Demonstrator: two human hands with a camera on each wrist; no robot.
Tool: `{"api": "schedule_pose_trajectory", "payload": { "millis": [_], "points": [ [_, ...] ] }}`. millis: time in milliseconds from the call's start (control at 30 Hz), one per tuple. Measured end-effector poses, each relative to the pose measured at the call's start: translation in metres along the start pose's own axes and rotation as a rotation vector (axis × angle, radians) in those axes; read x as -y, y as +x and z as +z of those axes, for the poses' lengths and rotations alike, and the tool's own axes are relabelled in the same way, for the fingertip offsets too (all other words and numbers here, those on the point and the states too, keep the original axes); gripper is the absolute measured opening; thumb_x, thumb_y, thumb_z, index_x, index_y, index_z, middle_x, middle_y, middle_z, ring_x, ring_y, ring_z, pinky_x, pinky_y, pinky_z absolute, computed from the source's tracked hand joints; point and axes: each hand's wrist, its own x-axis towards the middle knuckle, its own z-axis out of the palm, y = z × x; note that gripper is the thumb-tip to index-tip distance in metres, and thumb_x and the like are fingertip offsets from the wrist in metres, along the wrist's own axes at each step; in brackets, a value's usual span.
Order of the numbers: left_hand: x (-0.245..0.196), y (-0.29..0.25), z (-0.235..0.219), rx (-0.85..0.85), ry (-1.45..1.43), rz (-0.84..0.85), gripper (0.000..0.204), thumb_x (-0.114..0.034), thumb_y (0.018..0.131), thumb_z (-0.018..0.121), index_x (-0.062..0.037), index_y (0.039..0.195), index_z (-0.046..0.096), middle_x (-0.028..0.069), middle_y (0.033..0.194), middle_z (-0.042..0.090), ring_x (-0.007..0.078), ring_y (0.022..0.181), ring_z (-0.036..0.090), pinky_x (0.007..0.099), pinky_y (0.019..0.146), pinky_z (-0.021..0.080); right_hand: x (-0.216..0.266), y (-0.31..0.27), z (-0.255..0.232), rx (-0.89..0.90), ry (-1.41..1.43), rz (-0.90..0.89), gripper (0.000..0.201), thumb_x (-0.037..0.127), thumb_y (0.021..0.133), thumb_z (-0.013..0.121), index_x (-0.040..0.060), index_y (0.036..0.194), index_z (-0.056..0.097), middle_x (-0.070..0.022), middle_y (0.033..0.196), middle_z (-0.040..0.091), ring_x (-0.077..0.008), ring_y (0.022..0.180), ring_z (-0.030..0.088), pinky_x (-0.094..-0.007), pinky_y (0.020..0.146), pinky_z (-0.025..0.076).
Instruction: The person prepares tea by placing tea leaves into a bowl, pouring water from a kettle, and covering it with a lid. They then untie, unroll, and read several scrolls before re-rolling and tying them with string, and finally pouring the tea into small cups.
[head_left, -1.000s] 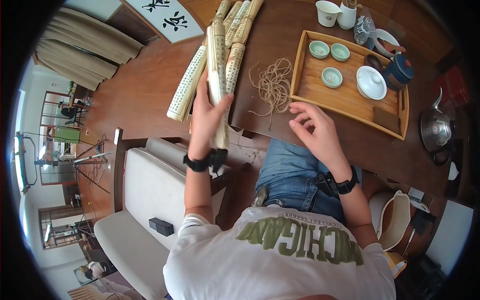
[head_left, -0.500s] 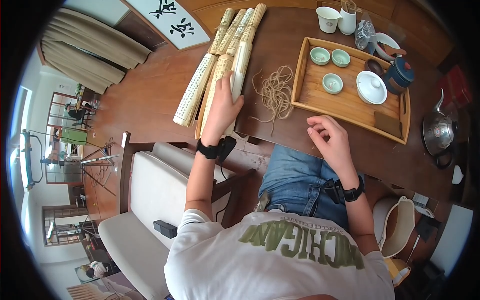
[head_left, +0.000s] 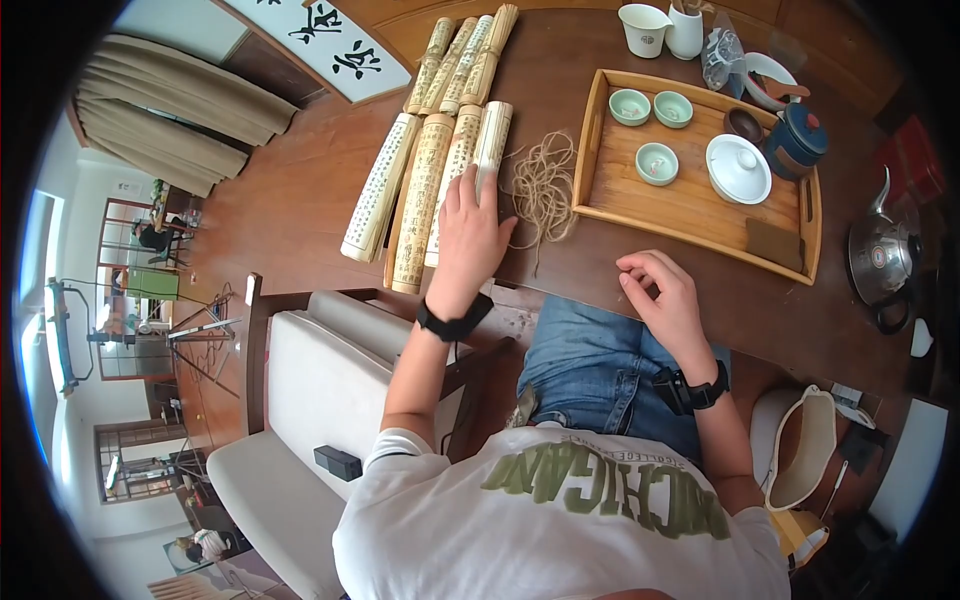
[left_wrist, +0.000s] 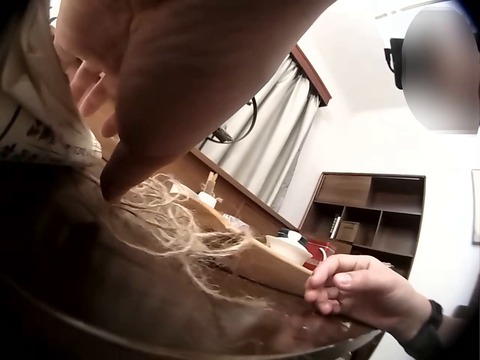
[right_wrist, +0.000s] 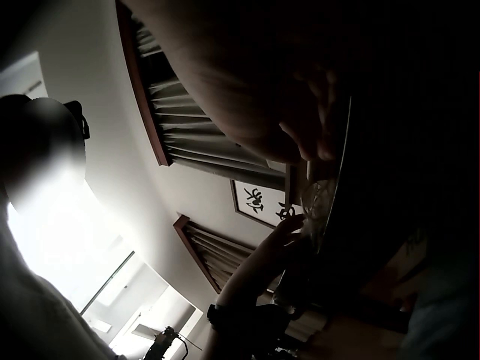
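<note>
Rolled bamboo-slip scrolls with dark writing lie in two rows at the table's left side. In the near row are a left scroll (head_left: 379, 195), one beside it (head_left: 424, 205), a third (head_left: 464, 140) and a paler right-hand one (head_left: 494, 133). My left hand (head_left: 472, 232) rests on the two right-hand scrolls, its fingers extended along them and the thumb out to the side. Just right of it lies a loose tangle of twine (head_left: 545, 188), also seen past the thumb in the left wrist view. My right hand (head_left: 662, 297) hovers by the table's front edge, loosely curled and empty.
A wooden tray (head_left: 690, 222) carries pale green cups, a white lidded bowl (head_left: 739, 168) and a dark blue canister (head_left: 797, 138). A far row of scrolls (head_left: 458, 65) lies behind. A metal kettle (head_left: 884, 255) stands right, a white pitcher (head_left: 644, 30) at the back.
A second ago my left hand held a scroll raised; that scroll now lies in the near row. My left hand has shifted right, and my right hand has drawn back from the tray.
</note>
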Motion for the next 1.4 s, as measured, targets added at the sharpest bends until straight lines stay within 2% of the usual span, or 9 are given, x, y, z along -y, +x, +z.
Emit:
{"api": "schedule_pose_trajectory", "payload": {
  "millis": [100, 300, 500, 700, 933, 1033, 1133, 1333, 1400],
  "points": [
    [-0.033, -0.016, -0.011, -0.057, -0.014, 0.007, 0.076, -0.016, 0.083, 0.082, 0.0005, 0.147, 0.045, 0.0255, 0.151, 0.043, 0.0457, 0.138, 0.042, 0.0547, 0.115, 0.037, 0.003, 0.000, -0.002, -0.044, 0.032, -0.026, 0.013, -0.003, 0.092, 0.066, -0.0001, 0.104, 0.069, -0.0083, 0.095, 0.069, -0.0163, 0.081, 0.068, -0.0281, 0.072, 0.054],
    [-0.101, -0.033, 0.007, -0.262, -0.517, 0.148, 0.069, -0.012, 0.080, 0.083, -0.0002, 0.141, 0.051, 0.0248, 0.149, 0.044, 0.0477, 0.140, 0.041, 0.0556, 0.117, 0.034, -0.008, -0.001, -0.010, -0.058, 0.110, -0.038, 0.021, -0.017, 0.082, 0.051, -0.0021, 0.089, 0.063, -0.0091, 0.085, 0.065, -0.0157, 0.074, 0.065, -0.0266, 0.066, 0.050],
    [-0.116, -0.011, 0.014, -0.366, -0.567, 0.186, 0.055, -0.010, 0.080, 0.080, -0.0024, 0.131, 0.059, 0.0215, 0.142, 0.053, 0.0467, 0.138, 0.045, 0.0613, 0.117, 0.032, -0.016, -0.004, -0.031, -0.024, 0.037, 0.030, 0.020, -0.018, 0.079, 0.045, -0.0022, 0.077, 0.057, -0.0085, 0.073, 0.057, -0.0155, 0.064, 0.057, -0.0273, 0.059, 0.043],
    [-0.028, -0.016, -0.025, -0.517, -0.092, -0.221, 0.059, -0.012, 0.083, 0.078, -0.0041, 0.137, 0.055, 0.0228, 0.141, 0.053, 0.0452, 0.137, 0.044, 0.0559, 0.115, 0.034, -0.010, -0.002, -0.026, -0.047, -0.013, -0.004, 0.018, -0.016, 0.081, 0.047, -0.0020, 0.079, 0.057, -0.0085, 0.074, 0.058, -0.0160, 0.064, 0.056, -0.0277, 0.059, 0.043],
    [0.112, -0.061, -0.037, -0.361, 0.207, -0.534, 0.056, -0.020, 0.088, 0.076, 0.0015, 0.135, 0.054, 0.0247, 0.135, 0.057, 0.0453, 0.131, 0.049, 0.0528, 0.110, 0.040, -0.007, -0.001, -0.025, -0.027, -0.037, -0.028, 0.016, -0.015, 0.083, 0.049, -0.0022, 0.081, 0.058, -0.0091, 0.076, 0.059, -0.0171, 0.066, 0.057, -0.0287, 0.061, 0.045],
    [0.161, -0.065, -0.039, -0.245, 0.194, -0.521, 0.056, -0.021, 0.085, 0.077, 0.0021, 0.132, 0.056, 0.0245, 0.130, 0.060, 0.0435, 0.126, 0.055, 0.0490, 0.106, 0.045, -0.008, -0.001, -0.024, -0.029, -0.032, -0.030, 0.016, -0.016, 0.083, 0.049, -0.0025, 0.082, 0.058, -0.0096, 0.077, 0.059, -0.0175, 0.067, 0.058, -0.0288, 0.061, 0.045],
    [0.212, -0.051, -0.040, 0.084, -0.234, -0.658, 0.061, -0.019, 0.079, 0.079, 0.0034, 0.132, 0.057, 0.0248, 0.124, 0.065, 0.0403, 0.118, 0.062, 0.0447, 0.099, 0.050, -0.008, -0.002, -0.024, -0.028, -0.023, -0.024, 0.016, -0.015, 0.083, 0.049, -0.0027, 0.082, 0.058, -0.0100, 0.078, 0.059, -0.0179, 0.068, 0.058, -0.0288, 0.062, 0.046],
    [0.226, -0.024, -0.034, 0.344, -0.376, -0.676, 0.059, -0.022, 0.076, 0.080, 0.0045, 0.126, 0.061, 0.0210, 0.112, 0.073, 0.0310, 0.102, 0.070, 0.0388, 0.091, 0.054, -0.009, -0.003, -0.024, -0.037, -0.008, -0.022, 0.015, -0.015, 0.083, 0.048, -0.0032, 0.083, 0.058, -0.0104, 0.078, 0.059, -0.0186, 0.069, 0.059, -0.0292, 0.063, 0.047],
    [0.221, -0.027, -0.029, 0.272, -0.508, -0.716, 0.055, -0.020, 0.078, 0.080, 0.0044, 0.124, 0.063, 0.0188, 0.111, 0.073, 0.0266, 0.102, 0.070, 0.0376, 0.090, 0.054, -0.010, -0.004, -0.024, -0.035, -0.013, -0.024, 0.015, -0.015, 0.083, 0.048, -0.0032, 0.083, 0.058, -0.0104, 0.079, 0.060, -0.0188, 0.069, 0.059, -0.0293, 0.063, 0.047]
  ]
}}
